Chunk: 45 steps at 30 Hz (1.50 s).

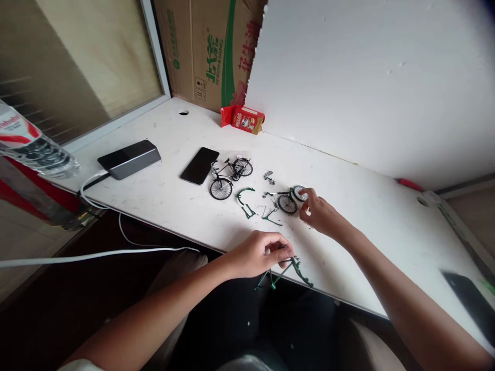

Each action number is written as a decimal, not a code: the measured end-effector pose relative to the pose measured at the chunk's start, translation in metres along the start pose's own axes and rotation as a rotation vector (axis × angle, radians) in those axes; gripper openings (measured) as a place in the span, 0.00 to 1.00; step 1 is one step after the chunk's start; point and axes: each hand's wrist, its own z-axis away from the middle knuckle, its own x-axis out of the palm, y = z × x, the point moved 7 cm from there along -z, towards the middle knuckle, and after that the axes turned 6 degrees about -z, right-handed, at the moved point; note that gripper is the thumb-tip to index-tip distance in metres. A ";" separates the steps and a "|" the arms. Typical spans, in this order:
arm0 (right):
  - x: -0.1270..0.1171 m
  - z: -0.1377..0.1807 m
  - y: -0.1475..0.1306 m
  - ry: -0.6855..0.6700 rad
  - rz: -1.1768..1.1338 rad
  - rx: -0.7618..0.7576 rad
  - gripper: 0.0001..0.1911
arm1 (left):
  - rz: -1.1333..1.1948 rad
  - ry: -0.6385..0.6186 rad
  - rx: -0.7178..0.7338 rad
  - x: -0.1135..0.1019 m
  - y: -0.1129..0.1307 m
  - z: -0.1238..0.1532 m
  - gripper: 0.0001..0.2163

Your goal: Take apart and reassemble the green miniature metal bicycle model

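Bicycle frame (273,284), BEIDAHUANG carton (199,46) beyond

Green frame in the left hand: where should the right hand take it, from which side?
Probably the rightmost bar of the green frame, pinched from the right by the right hand: it juts free, while the left hand pinches the upper end.

On the table (170,139), a hand could pass between the dark grey block (129,158) and the phone (200,166), or behind the black toy bike (235,176), short of the red carton (247,121). Loose green parts (246,215) and wheels (288,204) crowd the middle. The left hand (266,255) bars the near edge; beyond the right hand (319,211), room opens toward the white board (348,77).
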 end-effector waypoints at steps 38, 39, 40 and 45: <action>-0.016 0.053 0.005 0.211 -1.176 0.161 0.34 | 0.106 0.253 -0.028 -0.011 -0.008 -0.006 0.19; -0.017 0.056 0.005 0.226 -1.184 0.151 0.30 | 0.105 0.262 -0.029 -0.011 -0.008 -0.006 0.19; -0.017 0.059 0.005 0.240 -1.191 0.145 0.26 | 0.101 0.270 -0.032 -0.011 -0.009 -0.007 0.19; -0.020 0.076 0.013 0.423 -1.219 0.121 0.18 | 0.032 0.312 -0.063 -0.010 -0.009 -0.016 0.21</action>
